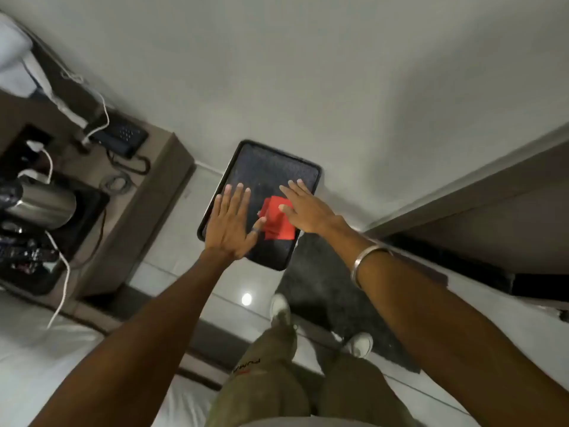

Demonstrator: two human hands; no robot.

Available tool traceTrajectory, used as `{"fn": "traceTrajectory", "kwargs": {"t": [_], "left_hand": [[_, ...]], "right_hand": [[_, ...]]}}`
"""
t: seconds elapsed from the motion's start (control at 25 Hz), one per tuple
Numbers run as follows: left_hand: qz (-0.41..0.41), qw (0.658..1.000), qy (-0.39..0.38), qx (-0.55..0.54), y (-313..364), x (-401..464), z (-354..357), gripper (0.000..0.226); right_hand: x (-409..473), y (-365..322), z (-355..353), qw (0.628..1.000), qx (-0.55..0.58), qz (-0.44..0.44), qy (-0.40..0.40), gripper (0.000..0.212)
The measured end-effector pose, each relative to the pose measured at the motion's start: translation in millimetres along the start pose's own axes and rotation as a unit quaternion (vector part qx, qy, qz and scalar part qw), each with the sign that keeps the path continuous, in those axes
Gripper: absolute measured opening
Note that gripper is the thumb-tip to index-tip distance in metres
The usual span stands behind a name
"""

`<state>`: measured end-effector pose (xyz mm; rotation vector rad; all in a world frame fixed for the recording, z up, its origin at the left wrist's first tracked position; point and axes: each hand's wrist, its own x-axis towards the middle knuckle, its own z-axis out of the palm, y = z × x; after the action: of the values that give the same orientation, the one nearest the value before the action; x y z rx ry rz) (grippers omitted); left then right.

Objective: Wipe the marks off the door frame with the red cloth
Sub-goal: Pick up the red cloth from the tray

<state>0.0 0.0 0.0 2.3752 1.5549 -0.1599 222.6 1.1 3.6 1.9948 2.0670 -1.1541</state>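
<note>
Here, both hands spread flat over a black tray (271,167).
Red cloth (277,221) on tray; left hand (231,223) at its 9 o'clock, right hand (303,208) fingers overlapping it, neither gripping.

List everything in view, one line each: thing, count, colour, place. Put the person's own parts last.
red cloth: one, red, folded, on the tray
tray: one, black, on the floor by the wall
kettle: one, silver, on the side table at left
telephone: one, black, on the side table
cables: several, white, at left
mat: one, dark grey, on the floor
shoes: two, white
bangle: one, silver, right wrist
left hand: open, over the tray's left side
right hand: open, fingers spread over the cloth
</note>
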Motion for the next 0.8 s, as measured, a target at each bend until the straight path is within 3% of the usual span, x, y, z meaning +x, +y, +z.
{"fn": "traceTrajectory", "kwargs": {"t": [0.16,0.24,0.32,0.4,0.52,0.6,0.64,0.68,0.76,0.8], "left_hand": [[-0.007,0.999,-0.042,0.0,-24,17,61,0.084],[0.001,0.999,-0.043,-0.006,-30,20,80,0.078],[-0.001,0.999,-0.045,-0.015,-34,19,85,0.073],[-0.014,0.998,-0.052,-0.02,-33,20,83,0.071],[-0.006,0.998,-0.038,-0.04,-27,26,64,0.07],[0.011,0.998,-0.01,-0.053,-21,35,45,0.069],[0.018,0.998,0.006,-0.056,-16,41,30,0.067],[0.029,0.998,0.025,-0.057,-9,47,14,0.066],[0.06,0.993,0.068,-0.076,15,60,-31,0.064],[0.081,0.989,0.094,-0.084,30,66,-56,0.063]], "right_hand": [[63,6,78,0.991,-0.123,0.002,-0.055,0.094],[78,9,107,0.98,-0.195,0.017,-0.033,0.118],[81,8,121,0.969,-0.243,0.03,-0.007,0.129],[83,3,124,0.961,-0.274,0.047,0.007,0.12],[89,-5,106,0.967,-0.245,0.055,0.034,0.089],[92,-8,72,0.991,-0.074,0.09,0.058,0.056],[91,-8,53,0.988,0.066,0.125,0.065,0.037],[86,-11,32,0.958,0.22,0.167,0.074,0.027],[60,-14,-17,0.833,0.503,0.21,0.091,0.022],[40,-14,-39,0.754,0.622,0.192,0.084,0.031]]}}
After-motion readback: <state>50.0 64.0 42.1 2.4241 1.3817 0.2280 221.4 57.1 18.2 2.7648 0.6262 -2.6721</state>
